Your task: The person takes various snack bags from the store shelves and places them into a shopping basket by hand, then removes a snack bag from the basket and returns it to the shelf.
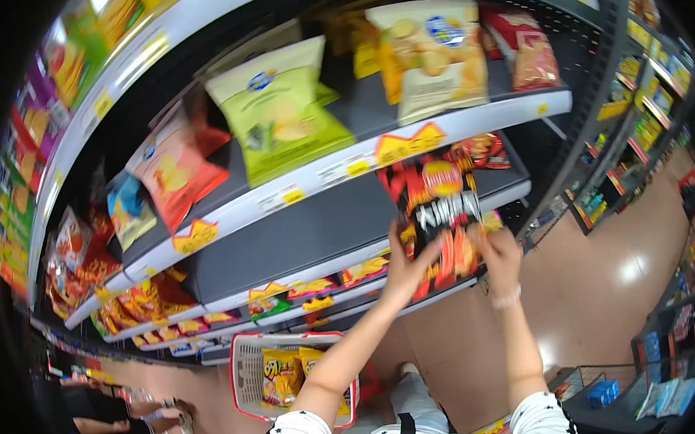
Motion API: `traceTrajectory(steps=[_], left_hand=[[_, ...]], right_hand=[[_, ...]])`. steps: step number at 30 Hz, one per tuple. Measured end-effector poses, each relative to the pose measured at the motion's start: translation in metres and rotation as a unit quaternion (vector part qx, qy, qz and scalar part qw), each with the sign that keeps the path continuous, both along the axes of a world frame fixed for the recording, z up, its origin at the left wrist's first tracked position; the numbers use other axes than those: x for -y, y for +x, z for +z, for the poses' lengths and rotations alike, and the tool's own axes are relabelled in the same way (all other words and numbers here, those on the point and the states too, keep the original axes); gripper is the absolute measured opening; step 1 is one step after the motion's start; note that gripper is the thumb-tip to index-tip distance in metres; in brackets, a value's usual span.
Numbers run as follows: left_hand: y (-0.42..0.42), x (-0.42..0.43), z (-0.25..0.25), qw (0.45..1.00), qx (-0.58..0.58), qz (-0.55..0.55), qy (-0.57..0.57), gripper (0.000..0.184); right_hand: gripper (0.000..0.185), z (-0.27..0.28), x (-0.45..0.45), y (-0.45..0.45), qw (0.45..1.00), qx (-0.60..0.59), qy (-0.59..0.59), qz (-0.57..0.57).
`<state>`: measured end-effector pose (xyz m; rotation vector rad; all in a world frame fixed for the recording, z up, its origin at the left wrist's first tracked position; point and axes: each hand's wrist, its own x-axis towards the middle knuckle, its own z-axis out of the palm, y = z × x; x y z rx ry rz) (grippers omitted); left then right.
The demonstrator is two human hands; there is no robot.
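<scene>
A black and red chip bag (446, 204) is held upright between my two hands, in front of the shelf's right end. My left hand (410, 262) grips its lower left side, thumb up along the edge and fingers across the front. At its lower right edge, my right hand (500, 258) has its fingers closed on the bag; a band circles that wrist. Behind the bag's top right lies another red bag (481, 150) on the lower shelf.
Above stand a green chip bag (279, 114), a yellow-white one (433, 59) and a red one (178, 159) on the upper shelf (345, 166). Below me is a shopping basket (247, 356) with yellow snack bags (282, 375). Another person (99, 419) is at lower left.
</scene>
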<state>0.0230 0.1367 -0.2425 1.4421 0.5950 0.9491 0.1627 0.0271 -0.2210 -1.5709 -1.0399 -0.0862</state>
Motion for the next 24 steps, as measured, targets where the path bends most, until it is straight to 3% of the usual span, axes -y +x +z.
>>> traceTrajectory(steps=[1,3,5,7,9,10,11,12,13,15,17,19,20,23,24], left_hand=[[-0.027,0.012,-0.008,0.993,0.015,-0.052,-0.101,0.08],[-0.086,0.038,-0.029,0.987,-0.079,-0.043,-0.133,0.082],[-0.144,0.065,-0.067,0.974,-0.037,-0.002,-0.223,0.088],[-0.211,0.075,-0.099,0.966,-0.057,-0.003,-0.251,0.09],[-0.278,0.078,-0.126,0.95,-0.073,-0.036,-0.302,0.089],[-0.306,0.072,-0.111,0.938,-0.119,-0.046,-0.322,0.087],[-0.331,0.068,-0.096,0.924,-0.162,-0.058,-0.342,0.086],[-0.361,0.066,-0.144,0.929,-0.155,-0.083,-0.324,0.087],[-0.382,0.056,-0.118,0.918,-0.176,-0.081,-0.347,0.089],[-0.438,0.05,-0.186,0.929,-0.177,-0.047,-0.322,0.085],[-0.483,0.04,-0.185,0.933,-0.193,-0.015,-0.303,0.087],[-0.518,0.035,-0.179,0.904,-0.258,0.064,-0.335,0.089],[-0.538,0.035,-0.228,0.928,-0.265,0.085,-0.249,0.094],[-0.569,0.025,-0.236,0.9,-0.359,0.195,-0.152,0.086],[-0.572,0.02,-0.215,0.87,-0.428,0.212,-0.124,0.08]], right_hand=[[0.011,-0.011,0.013,-0.027,1.0,-0.004,-0.025,0.011],[0.011,-0.061,0.036,-0.078,0.993,-0.102,-0.042,0.042],[0.033,-0.111,0.063,-0.125,0.924,-0.325,-0.17,0.109],[0.061,-0.155,0.08,-0.169,0.864,-0.383,-0.247,0.214],[0.076,-0.167,0.082,-0.208,0.78,-0.406,-0.355,0.316],[0.075,-0.151,0.071,-0.231,0.736,-0.434,-0.367,0.367],[0.075,-0.151,0.061,-0.254,0.728,-0.429,-0.378,0.378],[0.074,-0.157,0.051,-0.278,0.694,-0.454,-0.384,0.407],[0.073,-0.167,0.042,-0.299,0.658,-0.478,-0.388,0.433],[0.071,-0.193,0.022,-0.341,0.637,-0.455,-0.438,0.441],[0.071,-0.196,-0.006,-0.393,0.63,-0.444,-0.464,0.436],[0.074,-0.225,-0.02,-0.44,0.628,-0.416,-0.475,0.454],[0.075,-0.252,-0.026,-0.462,0.621,-0.406,-0.482,0.466],[0.072,-0.264,-0.04,-0.521,0.65,-0.421,-0.484,0.408],[0.073,-0.242,-0.047,-0.534,0.583,-0.495,-0.515,0.386]])
